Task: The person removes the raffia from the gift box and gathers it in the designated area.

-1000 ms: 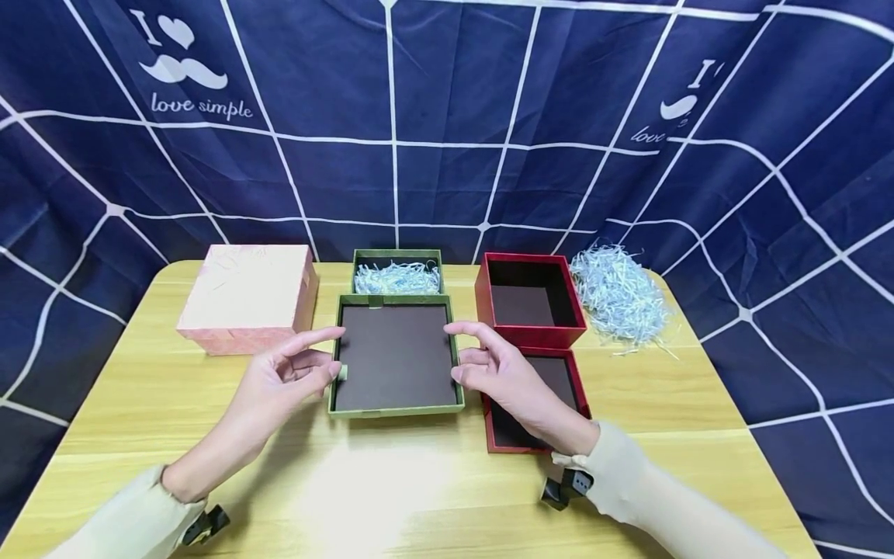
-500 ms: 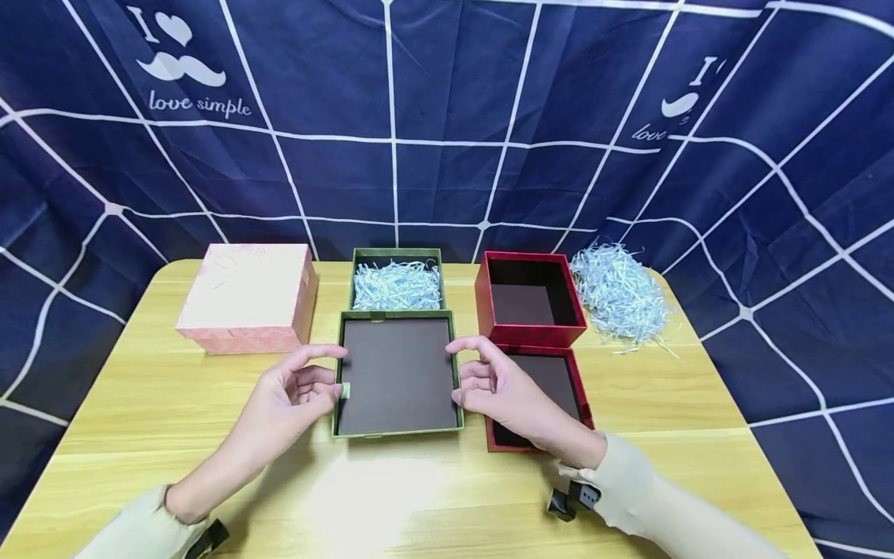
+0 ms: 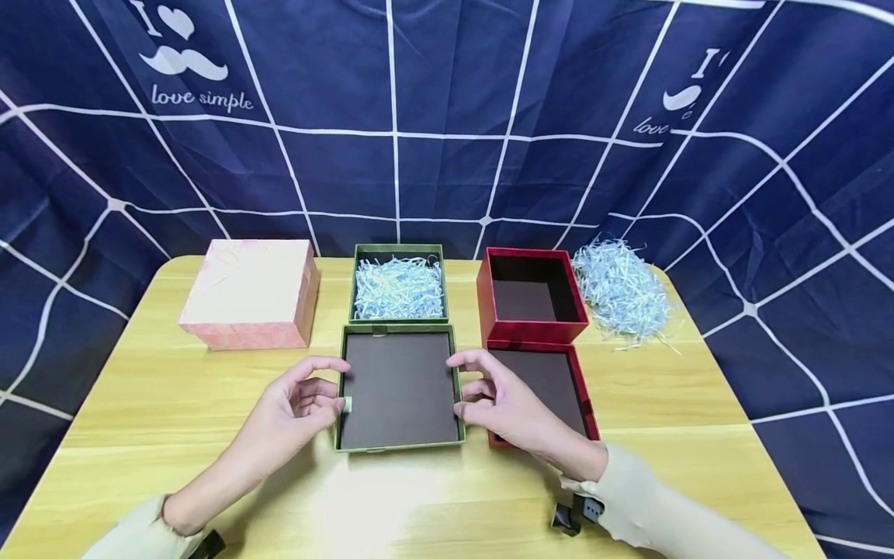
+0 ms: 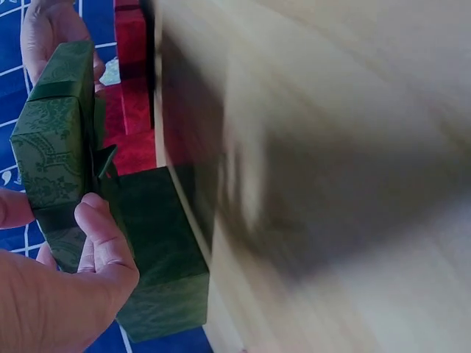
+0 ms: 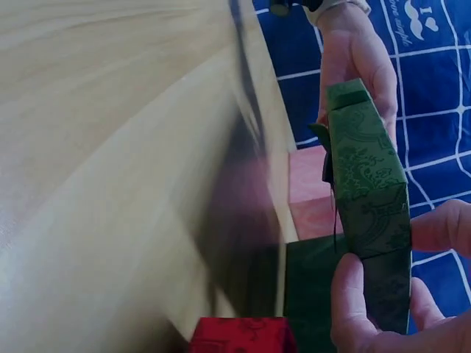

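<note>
Both hands hold a green box lid (image 3: 400, 388) by its two sides, with its dark inside facing up. My left hand (image 3: 296, 411) pinches the left rim, thumb and fingers on either side of the wall. On the opposite rim, my right hand (image 3: 506, 404) grips in the same way. Seen from the left wrist, the patterned lid (image 4: 55, 140) is raised off the table. Just behind it stands the green box base (image 3: 398, 320), filled with pale blue shredded paper (image 3: 400, 287). A ribbon tab shows on the lid's left inner wall.
A closed pink box (image 3: 244, 287) sits at the left back. An open red box (image 3: 532, 334) stands right of the green one, its red lid (image 3: 541, 380) in front, partly behind my right hand. Loose blue shredded paper (image 3: 621, 289) lies at the right back of the wooden table (image 3: 670, 450).
Both hands have brought the green lid toward me, away from the green base. More of the base and its blue shredded paper now shows. The other boxes stay put.
</note>
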Demonstrator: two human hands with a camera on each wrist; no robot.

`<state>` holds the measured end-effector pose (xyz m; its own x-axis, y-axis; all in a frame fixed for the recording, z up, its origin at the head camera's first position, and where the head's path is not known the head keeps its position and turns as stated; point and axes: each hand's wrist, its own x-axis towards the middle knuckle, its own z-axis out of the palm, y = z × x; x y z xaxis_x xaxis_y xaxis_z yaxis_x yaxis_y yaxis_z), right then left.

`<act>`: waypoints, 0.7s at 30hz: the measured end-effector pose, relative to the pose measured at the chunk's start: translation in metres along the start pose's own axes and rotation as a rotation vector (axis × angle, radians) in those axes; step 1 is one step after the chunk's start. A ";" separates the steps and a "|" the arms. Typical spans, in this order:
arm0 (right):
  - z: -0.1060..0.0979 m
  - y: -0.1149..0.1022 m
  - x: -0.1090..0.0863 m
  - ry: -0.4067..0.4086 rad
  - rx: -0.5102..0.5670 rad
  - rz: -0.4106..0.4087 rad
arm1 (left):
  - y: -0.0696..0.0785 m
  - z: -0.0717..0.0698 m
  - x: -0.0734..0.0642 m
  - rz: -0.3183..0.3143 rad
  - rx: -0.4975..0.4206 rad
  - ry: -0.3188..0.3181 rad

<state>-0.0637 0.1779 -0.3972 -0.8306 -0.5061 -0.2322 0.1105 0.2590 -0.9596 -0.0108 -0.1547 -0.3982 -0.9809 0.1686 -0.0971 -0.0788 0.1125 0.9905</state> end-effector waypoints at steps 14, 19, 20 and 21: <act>0.013 0.015 0.004 0.035 -0.082 0.031 | -0.021 -0.001 0.004 -0.115 0.000 -0.066; 0.017 0.013 0.008 0.038 -0.138 0.035 | -0.021 -0.001 0.007 -0.152 0.015 -0.089; 0.018 0.013 0.008 0.040 -0.149 0.039 | -0.022 -0.001 0.007 -0.155 0.026 -0.091; 0.020 0.012 0.009 0.043 -0.161 0.041 | -0.022 -0.001 0.008 -0.160 0.034 -0.090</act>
<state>-0.0592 0.1604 -0.4143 -0.8502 -0.4576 -0.2603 0.0590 0.4085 -0.9108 -0.0168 -0.1572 -0.4202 -0.9362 0.2331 -0.2631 -0.2249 0.1779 0.9580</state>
